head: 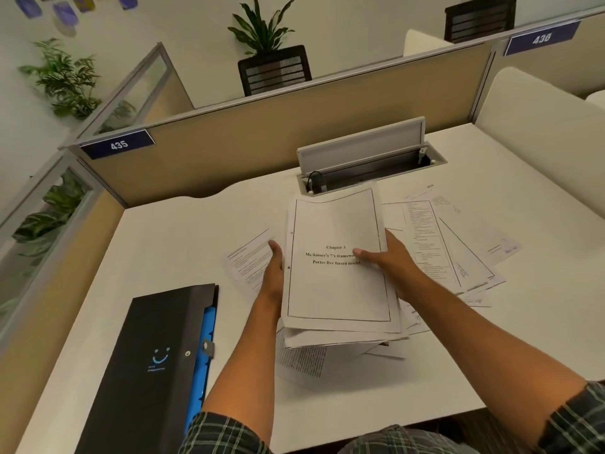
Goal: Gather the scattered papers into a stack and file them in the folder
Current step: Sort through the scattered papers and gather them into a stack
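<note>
From my head camera, much of what I hold is hidden. My left hand (274,270) runs along the left edge of the stack of papers (337,257), and its fingers slip under the sheets, so I see only the thumb and the back of the hand. My right hand (391,257) clasps the right edge, thumb pressed on top of the front page near the printed heading, the other fingers out of sight beneath. Both hands are closed on the stack, which is lifted and tilted toward me above the desk (170,244). The lower edges of the sheets are uneven, and I cannot count them.

The loose papers (458,244) still on the desk lie fanned to the right of my right hand, partly covered by my forearm and by the stack; their small print is unreadable. One more sheet (248,260) lies just left of my left hand, its right part hidden behind it. Another printed sheet (302,357) shows under the stack's near edge.

The black folder (147,365) lies shut at my left, well apart from the stack, its near end cut off by the frame and my sleeve (222,434).
</note>
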Demonstrator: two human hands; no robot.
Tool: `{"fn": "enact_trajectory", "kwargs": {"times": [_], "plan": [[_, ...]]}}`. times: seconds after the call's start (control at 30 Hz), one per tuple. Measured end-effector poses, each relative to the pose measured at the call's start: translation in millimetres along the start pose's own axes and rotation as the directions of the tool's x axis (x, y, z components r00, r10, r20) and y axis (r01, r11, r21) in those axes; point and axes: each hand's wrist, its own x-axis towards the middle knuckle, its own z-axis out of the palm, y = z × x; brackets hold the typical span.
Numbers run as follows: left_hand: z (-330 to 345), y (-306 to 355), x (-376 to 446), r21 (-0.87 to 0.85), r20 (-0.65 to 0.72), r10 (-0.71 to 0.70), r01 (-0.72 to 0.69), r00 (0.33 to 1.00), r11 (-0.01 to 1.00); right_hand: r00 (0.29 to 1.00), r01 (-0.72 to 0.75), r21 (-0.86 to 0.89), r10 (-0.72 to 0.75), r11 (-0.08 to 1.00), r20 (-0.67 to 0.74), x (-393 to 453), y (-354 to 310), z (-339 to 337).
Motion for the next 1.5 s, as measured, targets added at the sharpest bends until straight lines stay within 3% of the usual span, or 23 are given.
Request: {"fn": "enact_trajectory", "kwargs": {"times": [0.1,0.23,0.37,0.57,0.63,0.73,0.8,0.93,0.97,1.0,1.07,1.1,1.17,1.3,1.4,1.5], "plan": [[-4,5,-2,-0.079,0.064,0.024,-0.019,0.998,0.997,0.995,0.099,-0.062,-0.099,0.993,0.003,1,-2,8],[-13,-2,0,0.079,0.088,-0.073,0.066,0.993,0.995,0.980,0.188,-0.133,-0.177,0.973,0.088,0,-10,10],[-24,-10,-5,0.002,0.162,-0.111,0.112,0.981,0.994,0.980,0.143,-0.104,-0.126,0.984,0.155,-3,-12,15],[-36,-18,-8,-0.205,0.211,-0.122,0.166,0.970,0.965,0.985,0.154,-0.080,-0.147,0.985,0.085,-2,8,13],[-34,-16,-10,-0.161,0.214,-0.132,0.168,0.968,0.973,0.984,0.155,-0.053,-0.150,0.986,0.095,-6,8,17],[-31,-14,-10,-0.002,0.109,-0.167,0.168,0.980,0.986,0.979,0.133,-0.049,-0.123,0.990,0.160,-8,0,25],[-34,-16,-8,-0.001,0.037,-0.170,0.170,0.985,0.985,0.979,0.104,-0.048,-0.094,0.993,0.182,-6,-1,31],[-47,-19,-4,0.013,-0.112,-0.135,0.138,0.984,0.990,0.998,0.014,-0.234,-0.028,0.972,-0.055,-3,16,24],[-50,-22,-2,0.041,-0.144,-0.120,0.127,0.982,0.991,0.998,0.006,-0.389,-0.028,0.921,-0.050,-3,23,16],[-53,-24,1,0.063,-0.171,-0.115,0.128,0.978,0.990,1.000,0.009,-0.602,-0.004,0.799,0.009,-3,30,8],[-61,-31,4,0.105,-0.211,-0.118,0.143,0.970,0.984,0.979,0.080,-0.903,0.136,0.423,0.151,-7,44,-4],[-65,-35,4,0.124,-0.220,-0.122,0.152,0.968,0.981,0.960,0.137,-0.951,0.198,0.277,0.196,-9,50,-7],[-71,-41,2,0.138,-0.230,-0.132,0.167,0.964,0.976,0.934,0.238,-0.965,0.247,0.106,0.258,-15,61,-11],[-77,-52,-1,0.137,-0.254,-0.180,0.220,0.950,0.966,0.935,0.318,-0.948,0.169,-0.017,0.311,-18,71,-10],[-80,-56,-4,0.104,-0.262,-0.201,0.235,0.944,0.966,0.898,0.439,-0.890,0.086,-0.121,0.432,-21,69,-2],[-80,-55,-10,0.013,-0.226,-0.245,0.255,0.943,0.967,0.905,0.415,-0.902,-0.044,-0.124,0.422,-26,67,-5]]}}
